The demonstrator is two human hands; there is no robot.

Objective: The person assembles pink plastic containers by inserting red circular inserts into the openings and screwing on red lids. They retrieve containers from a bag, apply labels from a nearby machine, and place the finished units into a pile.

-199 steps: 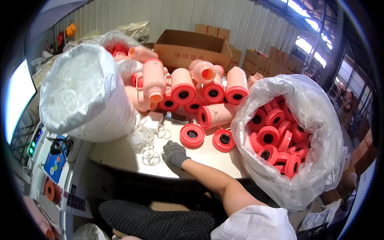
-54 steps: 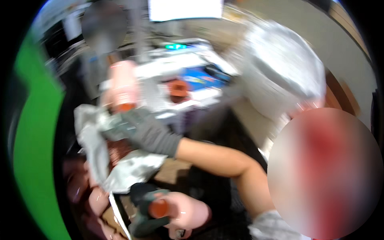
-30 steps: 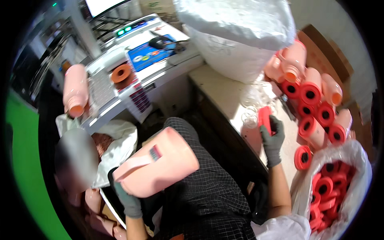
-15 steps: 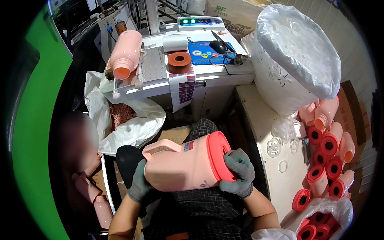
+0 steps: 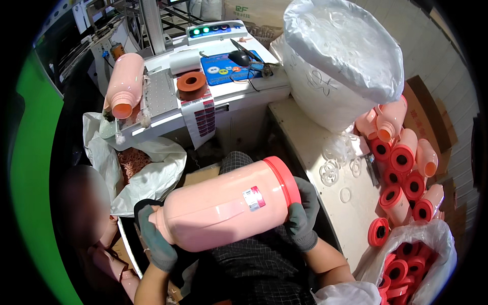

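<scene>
Across my lap lies a large pink plastic jug (image 5: 223,203), held on its side between both hands. A red ring-shaped end piece (image 5: 282,180) covers its right end, and a small red-and-white label (image 5: 254,198) faces up on its side. My left hand (image 5: 157,239), in a grey-green glove, is closed round the narrower left end. My right hand (image 5: 303,216), gloved alike, grips the red end, with some of its fingers hidden behind it.
Ahead, a white bench (image 5: 244,84) carries a pink bottle (image 5: 125,84) and an orange tape roll (image 5: 191,85). A white sack (image 5: 335,96) of clear rings stands on the right-hand table (image 5: 300,132). Pink bottles with red ends (image 5: 402,157) crowd the right; a bag (image 5: 447,249) holds red parts.
The jug has turned about its long axis, so its handle no longer stands up and the label faces me. Both hands keep hold. The view has shifted right.
</scene>
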